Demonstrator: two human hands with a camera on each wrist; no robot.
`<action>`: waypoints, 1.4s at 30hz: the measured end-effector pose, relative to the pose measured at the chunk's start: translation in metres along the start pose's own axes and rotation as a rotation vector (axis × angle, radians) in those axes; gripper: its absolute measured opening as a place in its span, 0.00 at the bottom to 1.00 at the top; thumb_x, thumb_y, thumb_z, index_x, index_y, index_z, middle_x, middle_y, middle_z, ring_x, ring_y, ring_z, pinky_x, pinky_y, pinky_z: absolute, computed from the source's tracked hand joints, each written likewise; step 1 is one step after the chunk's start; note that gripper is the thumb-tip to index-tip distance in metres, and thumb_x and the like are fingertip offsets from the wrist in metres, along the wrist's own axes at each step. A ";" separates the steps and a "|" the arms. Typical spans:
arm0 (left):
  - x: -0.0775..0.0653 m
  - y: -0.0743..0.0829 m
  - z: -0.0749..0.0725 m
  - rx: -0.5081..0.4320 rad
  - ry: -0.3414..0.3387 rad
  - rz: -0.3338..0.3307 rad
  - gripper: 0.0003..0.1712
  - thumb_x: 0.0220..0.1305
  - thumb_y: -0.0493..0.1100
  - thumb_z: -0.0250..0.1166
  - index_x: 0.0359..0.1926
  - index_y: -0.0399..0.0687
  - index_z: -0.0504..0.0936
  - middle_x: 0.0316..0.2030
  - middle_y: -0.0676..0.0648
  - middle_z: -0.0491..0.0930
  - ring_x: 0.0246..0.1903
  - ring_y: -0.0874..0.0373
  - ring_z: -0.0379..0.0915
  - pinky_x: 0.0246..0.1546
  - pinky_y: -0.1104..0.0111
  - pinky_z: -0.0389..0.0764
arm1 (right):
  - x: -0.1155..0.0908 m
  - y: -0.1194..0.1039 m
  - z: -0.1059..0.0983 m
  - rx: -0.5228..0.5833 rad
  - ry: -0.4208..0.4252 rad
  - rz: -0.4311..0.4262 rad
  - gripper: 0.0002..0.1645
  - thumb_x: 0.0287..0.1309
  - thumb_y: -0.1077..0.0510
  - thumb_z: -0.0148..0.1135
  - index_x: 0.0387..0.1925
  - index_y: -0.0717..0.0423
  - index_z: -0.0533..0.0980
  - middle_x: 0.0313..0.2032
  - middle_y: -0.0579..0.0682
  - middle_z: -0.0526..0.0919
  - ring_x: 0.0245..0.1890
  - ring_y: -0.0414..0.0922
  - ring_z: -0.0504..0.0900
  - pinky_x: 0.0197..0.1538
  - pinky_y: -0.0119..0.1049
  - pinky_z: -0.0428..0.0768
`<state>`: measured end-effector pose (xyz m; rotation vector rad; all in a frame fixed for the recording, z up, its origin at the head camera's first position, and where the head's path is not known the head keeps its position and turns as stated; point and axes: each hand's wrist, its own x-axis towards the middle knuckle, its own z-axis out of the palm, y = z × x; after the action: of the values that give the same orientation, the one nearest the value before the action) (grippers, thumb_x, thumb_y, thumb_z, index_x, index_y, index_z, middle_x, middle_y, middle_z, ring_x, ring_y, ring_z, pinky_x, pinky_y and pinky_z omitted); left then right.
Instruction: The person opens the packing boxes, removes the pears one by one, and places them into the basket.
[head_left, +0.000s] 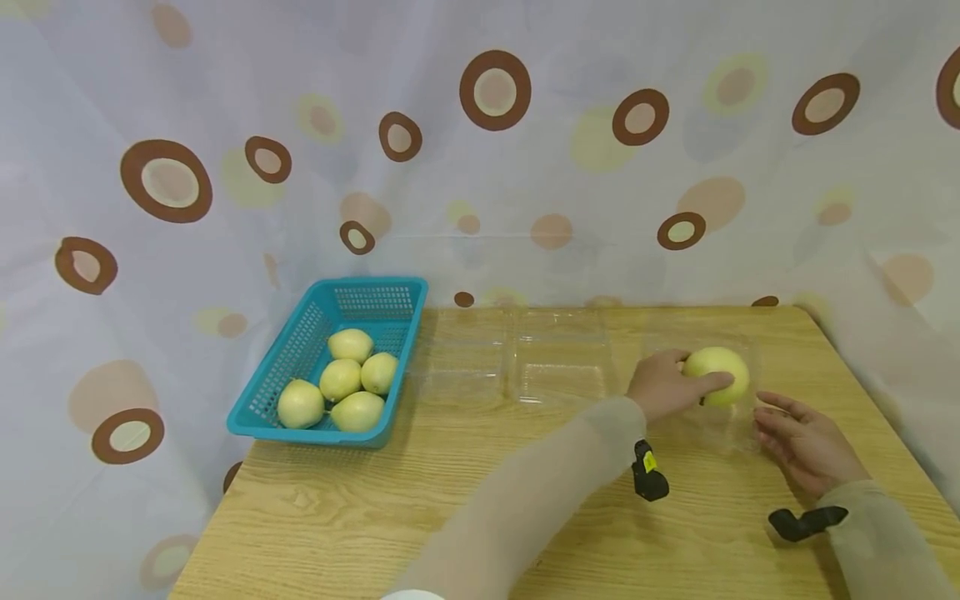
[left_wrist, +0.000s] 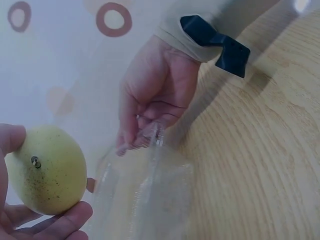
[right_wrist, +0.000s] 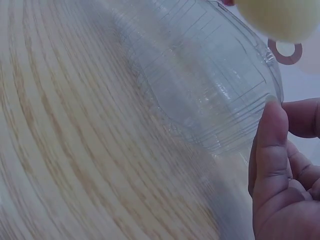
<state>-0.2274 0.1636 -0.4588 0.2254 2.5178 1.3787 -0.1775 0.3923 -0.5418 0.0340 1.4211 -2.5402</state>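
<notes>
My left hand [head_left: 669, 385] grips a yellow pear [head_left: 722, 375] between thumb and fingers, over a clear plastic container [head_left: 731, 433] at the right of the table. In the left wrist view the pear [left_wrist: 47, 170] shows its dark stem and brown specks. My right hand [head_left: 806, 442] pinches the container's near right rim, thumb on one side and index finger on the other. The right wrist view shows the ribbed clear wall of the container [right_wrist: 200, 85] beside the right thumb [right_wrist: 272, 145], with the pear above it.
A blue plastic basket [head_left: 258, 425] at the left holds several yellow pears [head_left: 341, 379]. Between it and my left hand stand clear containers [head_left: 562, 379] near the back edge. Behind the wooden table [head_left: 360, 517] hangs a patterned cloth [head_left: 420, 75].
</notes>
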 end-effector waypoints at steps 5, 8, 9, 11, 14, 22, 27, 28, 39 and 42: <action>-0.003 0.002 -0.015 -0.043 -0.001 0.045 0.26 0.53 0.66 0.68 0.52 0.66 0.79 0.23 0.60 0.78 0.23 0.65 0.74 0.22 0.71 0.74 | -0.001 -0.002 0.002 -0.018 0.026 0.002 0.19 0.69 0.69 0.49 0.50 0.47 0.79 0.38 0.48 0.83 0.35 0.40 0.82 0.38 0.30 0.82; -0.004 0.001 -0.026 -0.068 0.002 0.063 0.25 0.54 0.65 0.68 0.52 0.67 0.78 0.22 0.60 0.78 0.23 0.65 0.75 0.21 0.71 0.74 | -0.001 -0.002 0.004 -0.025 0.038 0.001 0.19 0.68 0.69 0.50 0.49 0.46 0.79 0.38 0.48 0.83 0.35 0.40 0.82 0.37 0.30 0.82; -0.004 0.001 -0.030 -0.080 0.001 0.073 0.26 0.54 0.64 0.68 0.53 0.66 0.78 0.23 0.60 0.78 0.23 0.65 0.75 0.21 0.71 0.74 | -0.002 -0.002 0.004 -0.028 0.039 -0.001 0.19 0.68 0.69 0.50 0.49 0.46 0.79 0.38 0.47 0.83 0.35 0.40 0.82 0.37 0.30 0.82; -0.005 -0.001 -0.039 -0.104 0.000 0.078 0.28 0.54 0.64 0.68 0.56 0.66 0.77 0.24 0.60 0.79 0.23 0.65 0.76 0.22 0.71 0.75 | -0.001 -0.002 0.004 -0.027 0.039 -0.008 0.19 0.67 0.69 0.51 0.48 0.46 0.80 0.37 0.47 0.83 0.35 0.40 0.82 0.37 0.30 0.82; -0.005 -0.005 -0.051 -0.139 -0.002 0.074 0.32 0.54 0.64 0.68 0.59 0.64 0.75 0.27 0.59 0.79 0.24 0.65 0.76 0.22 0.70 0.76 | -0.001 0.000 0.004 -0.024 0.034 -0.013 0.19 0.67 0.69 0.51 0.47 0.46 0.81 0.37 0.47 0.83 0.34 0.40 0.83 0.37 0.30 0.82; -0.004 -0.016 -0.083 -0.167 0.023 0.120 0.34 0.54 0.63 0.69 0.61 0.60 0.75 0.33 0.57 0.79 0.26 0.65 0.78 0.26 0.70 0.78 | -0.001 0.001 0.002 -0.039 0.023 -0.013 0.18 0.67 0.68 0.52 0.48 0.44 0.80 0.37 0.47 0.83 0.33 0.40 0.82 0.35 0.30 0.82; -0.006 -0.020 -0.107 -0.184 0.034 0.164 0.32 0.54 0.62 0.70 0.59 0.64 0.75 0.37 0.56 0.79 0.28 0.63 0.78 0.26 0.69 0.79 | -0.001 0.000 0.002 -0.048 0.030 -0.013 0.19 0.68 0.68 0.51 0.47 0.44 0.80 0.37 0.46 0.83 0.34 0.40 0.82 0.36 0.30 0.82; -0.006 -0.021 -0.112 -0.187 0.037 0.167 0.32 0.54 0.62 0.70 0.60 0.64 0.75 0.37 0.56 0.79 0.28 0.63 0.78 0.27 0.68 0.80 | -0.001 0.000 0.002 -0.050 0.031 -0.012 0.19 0.68 0.68 0.51 0.47 0.43 0.80 0.37 0.46 0.83 0.34 0.40 0.82 0.36 0.30 0.82; -0.008 -0.032 -0.171 -0.110 0.139 0.131 0.43 0.52 0.67 0.68 0.65 0.55 0.70 0.40 0.53 0.80 0.33 0.60 0.80 0.33 0.66 0.80 | 0.000 -0.001 0.000 -0.025 0.033 0.000 0.19 0.68 0.68 0.51 0.47 0.45 0.81 0.38 0.47 0.83 0.36 0.42 0.83 0.39 0.31 0.82; -0.009 -0.036 -0.188 -0.113 0.163 0.126 0.44 0.52 0.67 0.68 0.66 0.54 0.70 0.43 0.51 0.80 0.34 0.60 0.80 0.34 0.65 0.80 | 0.001 -0.001 -0.001 -0.026 0.025 -0.004 0.19 0.68 0.68 0.50 0.48 0.45 0.81 0.38 0.47 0.83 0.36 0.42 0.83 0.38 0.30 0.82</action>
<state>-0.2754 -0.0088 -0.3910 0.2637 2.5832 1.6457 -0.1790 0.3933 -0.5420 0.0591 1.4642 -2.5334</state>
